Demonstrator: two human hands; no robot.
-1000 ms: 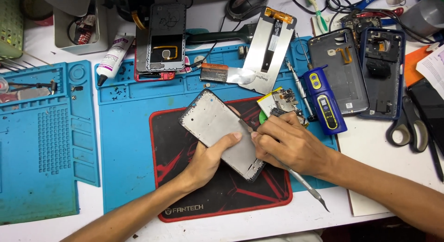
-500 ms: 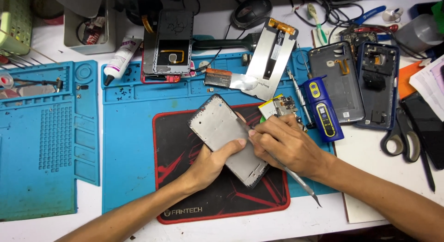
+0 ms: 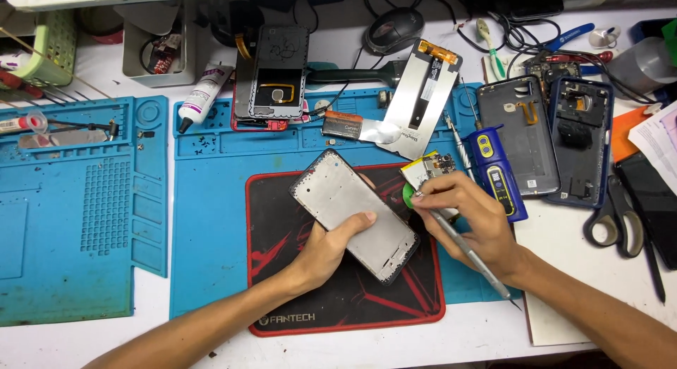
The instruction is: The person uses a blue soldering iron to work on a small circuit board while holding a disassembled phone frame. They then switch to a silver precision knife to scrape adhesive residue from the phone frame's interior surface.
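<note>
Your left hand (image 3: pixel 328 246) grips the grey phone frame (image 3: pixel 355 214) by its lower edge; your right hand (image 3: pixel 469 217) pinches metal tweezers (image 3: pixel 462 248) just beside its right edge, over the black mat (image 3: pixel 282 270).

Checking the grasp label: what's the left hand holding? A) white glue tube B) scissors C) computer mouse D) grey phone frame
D: the left hand grips the grey phone frame over the black and red mat, thumb on its face; the right hand holds a thin metal tool beside it.
</note>
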